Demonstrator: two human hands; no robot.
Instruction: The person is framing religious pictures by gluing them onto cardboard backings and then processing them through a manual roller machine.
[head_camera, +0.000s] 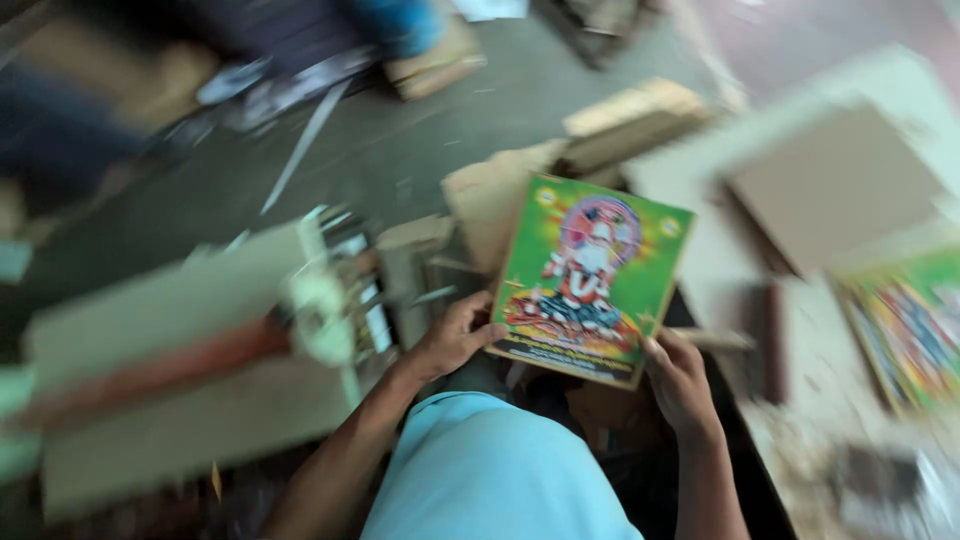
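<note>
While both hands grip it, the green print (592, 277) stands between them, face up, its long axis running away from the person and tilted slightly right. Left hand (452, 338) fingers clamp its lower left edge; right hand (680, 378) fingers clamp its lower right corner. Cardboard sheets (835, 185) lie right of the print.

Motion-blurred tool (310, 310) and second print (905, 325), cut off right.

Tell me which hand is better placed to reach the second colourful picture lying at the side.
Right hand: the second picture lies on its side. Left hand holds the green picture's far edge.
</note>
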